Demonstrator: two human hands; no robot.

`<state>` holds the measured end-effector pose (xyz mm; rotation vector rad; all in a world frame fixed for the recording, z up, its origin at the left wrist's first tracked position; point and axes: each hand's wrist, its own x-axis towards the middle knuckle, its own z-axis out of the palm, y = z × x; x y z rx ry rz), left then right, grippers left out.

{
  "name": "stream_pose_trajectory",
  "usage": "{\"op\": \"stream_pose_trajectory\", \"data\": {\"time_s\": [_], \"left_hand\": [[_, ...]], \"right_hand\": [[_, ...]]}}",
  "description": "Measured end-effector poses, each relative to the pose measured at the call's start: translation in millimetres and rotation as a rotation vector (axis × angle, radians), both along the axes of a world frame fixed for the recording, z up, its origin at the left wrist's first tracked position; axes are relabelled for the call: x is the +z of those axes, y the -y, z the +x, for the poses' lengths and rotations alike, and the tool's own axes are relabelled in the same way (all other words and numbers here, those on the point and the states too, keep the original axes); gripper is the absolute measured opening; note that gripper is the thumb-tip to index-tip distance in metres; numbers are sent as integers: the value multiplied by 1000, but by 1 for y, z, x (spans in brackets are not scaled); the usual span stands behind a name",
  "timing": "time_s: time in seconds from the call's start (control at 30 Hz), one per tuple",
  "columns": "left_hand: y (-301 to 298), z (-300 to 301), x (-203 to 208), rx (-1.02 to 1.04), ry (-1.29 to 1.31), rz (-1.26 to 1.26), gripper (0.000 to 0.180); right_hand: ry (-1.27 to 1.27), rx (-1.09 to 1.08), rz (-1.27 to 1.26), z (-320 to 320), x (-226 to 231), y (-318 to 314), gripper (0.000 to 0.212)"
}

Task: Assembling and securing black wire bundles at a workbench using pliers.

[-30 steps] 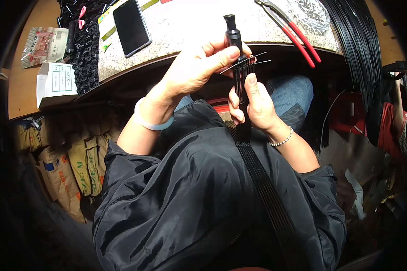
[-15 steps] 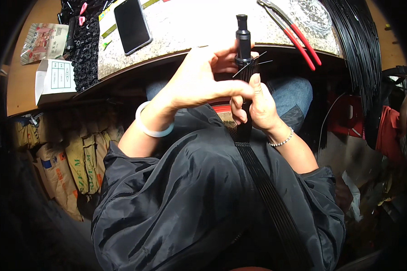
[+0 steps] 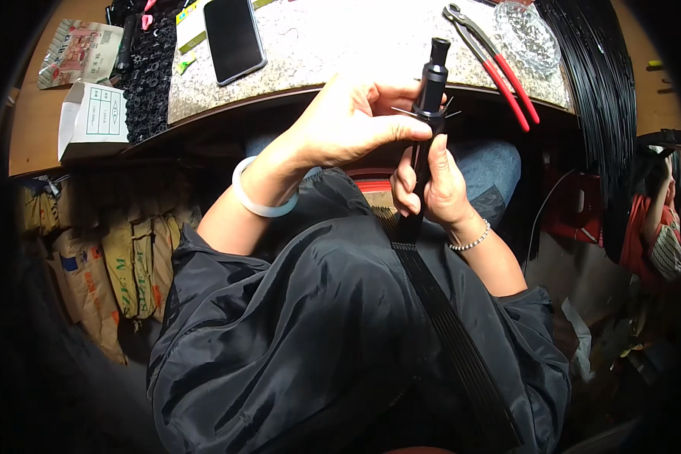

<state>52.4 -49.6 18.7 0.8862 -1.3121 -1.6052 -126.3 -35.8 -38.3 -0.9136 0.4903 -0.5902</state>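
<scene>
Left fingers (image 3: 401,129) gripped the stepped black tube (image 3: 432,87), right fingers (image 3: 440,160) the black rods (image 3: 450,321); a slacker grip risked splaying the rods.

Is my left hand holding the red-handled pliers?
No, the pliers lie on the table, while your left hand holds the black fitting.

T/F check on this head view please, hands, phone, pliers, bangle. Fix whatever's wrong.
1. The right hand grips a bundle of thin black rods. True.
2. The left hand is at the black cylinder. True.
3. The phone lies on the worktop, left of the pliers. True.
4. The pliers have blue handles. False: they are red.
5. The white bangle is worn on the right. False: the white bangle is on the left; a beaded bracelet is on the right.
</scene>
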Motion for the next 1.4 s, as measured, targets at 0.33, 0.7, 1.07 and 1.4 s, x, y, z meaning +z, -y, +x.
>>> {"op": "stream_pose_trajectory", "data": {"time_s": [0.33,0.7,1.07,1.4], "left_hand": [[-57,-17,19,38,14,-479,28],[23,8,-27,-68,-681,140,50],[-15,-27,14,499,-443,-175,52],[-4,-41,11,801,-100,-363,13]], "right_hand": [[16,7,-384,-25,17,-32,58],[68,86,-387,23,40,52,51],[-139,-435,-490,43,32,31,55],[-136,-567,-652,47,26,18,39]]}}
